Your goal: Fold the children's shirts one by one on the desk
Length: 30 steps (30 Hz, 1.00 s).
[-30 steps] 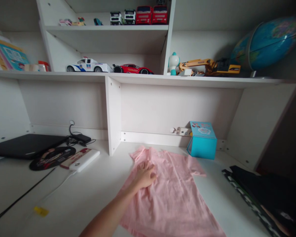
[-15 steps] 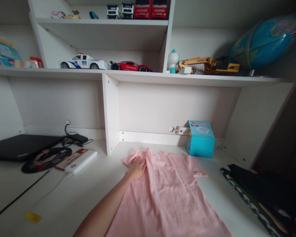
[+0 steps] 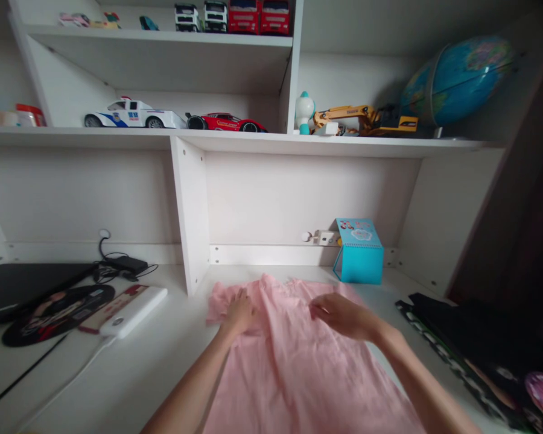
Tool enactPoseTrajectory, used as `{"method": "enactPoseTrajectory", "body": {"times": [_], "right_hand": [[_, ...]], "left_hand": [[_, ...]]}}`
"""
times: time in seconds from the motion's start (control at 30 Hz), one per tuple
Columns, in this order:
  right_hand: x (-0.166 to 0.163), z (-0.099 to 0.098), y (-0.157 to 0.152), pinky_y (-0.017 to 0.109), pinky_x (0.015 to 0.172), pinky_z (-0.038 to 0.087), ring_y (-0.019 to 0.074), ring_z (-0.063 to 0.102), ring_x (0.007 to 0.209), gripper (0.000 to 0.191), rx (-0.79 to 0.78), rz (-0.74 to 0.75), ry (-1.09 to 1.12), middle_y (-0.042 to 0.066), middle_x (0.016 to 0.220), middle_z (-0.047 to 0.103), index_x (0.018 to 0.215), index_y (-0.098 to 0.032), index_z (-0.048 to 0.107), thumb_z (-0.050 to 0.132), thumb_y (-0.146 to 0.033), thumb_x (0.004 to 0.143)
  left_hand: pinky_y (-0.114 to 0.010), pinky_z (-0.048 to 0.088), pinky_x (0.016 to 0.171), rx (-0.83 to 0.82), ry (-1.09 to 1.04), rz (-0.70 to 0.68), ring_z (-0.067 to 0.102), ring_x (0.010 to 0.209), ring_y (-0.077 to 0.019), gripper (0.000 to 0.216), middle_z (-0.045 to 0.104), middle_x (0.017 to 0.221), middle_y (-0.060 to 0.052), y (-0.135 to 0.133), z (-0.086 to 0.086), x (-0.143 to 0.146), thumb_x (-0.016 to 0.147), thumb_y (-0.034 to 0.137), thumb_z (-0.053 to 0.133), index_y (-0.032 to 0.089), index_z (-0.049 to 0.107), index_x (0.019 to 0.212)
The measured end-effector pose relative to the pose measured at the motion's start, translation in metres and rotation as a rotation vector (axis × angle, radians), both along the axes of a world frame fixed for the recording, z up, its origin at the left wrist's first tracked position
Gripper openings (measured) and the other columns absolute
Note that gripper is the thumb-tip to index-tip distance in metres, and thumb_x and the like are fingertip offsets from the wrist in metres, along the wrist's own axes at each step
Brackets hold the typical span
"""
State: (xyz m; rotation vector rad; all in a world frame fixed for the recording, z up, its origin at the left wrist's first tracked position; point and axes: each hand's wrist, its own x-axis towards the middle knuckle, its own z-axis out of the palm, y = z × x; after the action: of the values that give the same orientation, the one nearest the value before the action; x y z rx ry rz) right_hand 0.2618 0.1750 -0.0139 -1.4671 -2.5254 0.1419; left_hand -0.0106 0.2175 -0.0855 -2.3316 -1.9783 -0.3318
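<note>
Pressing one pink shirt [image 3: 294,367] (two hands: left hand [image 3: 239,313], right hand [image 3: 344,314]).

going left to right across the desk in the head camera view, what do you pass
laptop → round black mat → white power bank → left hand on the pink shirt → right hand → teal box → dark clothes

One head-mounted view only. The camera sits above the near edge of the white laminate desk [image 3: 131,367] and faces forward and slightly down toward the white shelf unit [image 3: 235,143] at the back. Both forearms enter from the bottom edge; the left hand [image 3: 239,313] and right hand [image 3: 344,314] lie close, in the lower centre. No second view shares the scene.
</note>
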Motion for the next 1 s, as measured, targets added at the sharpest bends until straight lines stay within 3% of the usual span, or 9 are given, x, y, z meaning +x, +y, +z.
{"method": "enactPoseTrajectory", "body": {"times": [0.13,0.27,0.37,0.53,0.7,0.77,0.83,0.93,1.0], "right_hand": [[-0.007,-0.040,0.056,0.038,0.100,0.031,0.0239,0.034,0.126,0.044,-0.037,-0.208,-0.047,0.014,0.137,0.039,0.130,-0.011,0.042,0.028,-0.026,0.091],[0.011,-0.088,0.088,0.051,0.100,0.026,0.0292,0.023,0.131,0.056,-0.083,-0.428,-0.085,0.013,0.143,0.030,0.138,-0.013,0.029,0.028,-0.042,0.090],[0.029,-0.109,0.099,0.055,0.099,0.024,0.0274,0.019,0.132,0.056,-0.074,-0.532,-0.094,0.010,0.145,0.025,0.140,-0.018,0.025,0.021,-0.046,0.091],[0.043,-0.113,0.109,0.051,0.104,0.020,0.0223,0.017,0.134,0.055,-0.062,-0.532,-0.114,0.004,0.146,0.023,0.140,-0.023,0.025,0.021,-0.047,0.090],[0.019,-0.088,0.092,0.059,0.100,0.020,0.0309,0.015,0.133,0.060,-0.046,-0.527,-0.108,0.015,0.145,0.022,0.141,-0.012,0.022,0.022,-0.044,0.090],[-0.010,-0.076,0.065,0.053,0.104,0.017,0.0274,0.009,0.135,0.063,-0.016,-0.424,-0.102,0.012,0.147,0.016,0.141,-0.013,0.019,0.025,-0.048,0.090],[-0.044,-0.071,0.025,0.041,0.107,0.021,0.0189,0.008,0.135,0.063,-0.022,-0.191,-0.091,0.002,0.148,0.012,0.142,-0.022,0.019,0.028,-0.054,0.088],[-0.086,-0.076,-0.034,0.052,0.100,0.029,0.0285,0.012,0.133,0.071,-0.045,0.338,-0.019,0.008,0.147,0.011,0.142,-0.025,0.010,0.034,-0.059,0.086],[-0.096,-0.086,-0.060,0.057,0.093,0.035,0.0340,0.021,0.130,0.069,0.074,0.488,0.000,0.012,0.144,0.018,0.142,-0.028,0.010,0.036,-0.057,0.086]], "left_hand": [[-0.049,0.026,0.100,-0.061,-0.051,0.022,0.030,0.128,-0.0307,0.051,0.040,0.136,-0.015,0.001,-0.007,-0.007,0.085,0.037,0.035,0.018,0.040,0.132],[-0.066,0.012,0.097,-0.197,-0.053,0.072,0.007,0.132,-0.0412,0.064,0.019,0.147,-0.010,0.007,-0.011,-0.019,0.080,0.061,0.034,0.033,0.029,0.137],[-0.070,0.008,0.094,-0.260,-0.061,0.148,0.001,0.132,-0.0440,0.070,0.011,0.149,-0.005,0.017,-0.013,-0.033,0.077,0.066,0.032,0.033,0.025,0.139],[-0.073,0.006,0.092,-0.227,-0.062,0.161,0.000,0.131,-0.0453,0.071,0.011,0.149,-0.001,0.025,-0.021,-0.044,0.077,0.068,0.029,0.033,0.024,0.139],[-0.072,0.007,0.092,-0.181,-0.064,0.154,0.001,0.131,-0.0443,0.070,0.011,0.149,-0.001,0.023,-0.024,-0.041,0.077,0.068,0.028,0.035,0.025,0.138],[-0.072,0.007,0.092,-0.182,-0.069,0.159,0.001,0.131,-0.0443,0.071,0.011,0.149,-0.001,0.022,-0.024,-0.040,0.076,0.068,0.029,0.034,0.025,0.138],[-0.072,0.006,0.093,-0.192,-0.076,0.156,0.001,0.131,-0.0446,0.071,0.010,0.149,-0.002,0.022,-0.023,-0.040,0.077,0.068,0.028,0.033,0.025,0.138],[-0.072,0.007,0.092,-0.195,-0.065,0.158,0.001,0.131,-0.0452,0.073,0.010,0.149,-0.002,0.023,-0.022,-0.041,0.076,0.069,0.027,0.032,0.024,0.139],[-0.072,0.008,0.092,-0.203,-0.046,0.163,0.001,0.131,-0.0453,0.074,0.009,0.149,-0.001,0.024,-0.021,-0.041,0.075,0.071,0.027,0.033,0.024,0.139]]}}
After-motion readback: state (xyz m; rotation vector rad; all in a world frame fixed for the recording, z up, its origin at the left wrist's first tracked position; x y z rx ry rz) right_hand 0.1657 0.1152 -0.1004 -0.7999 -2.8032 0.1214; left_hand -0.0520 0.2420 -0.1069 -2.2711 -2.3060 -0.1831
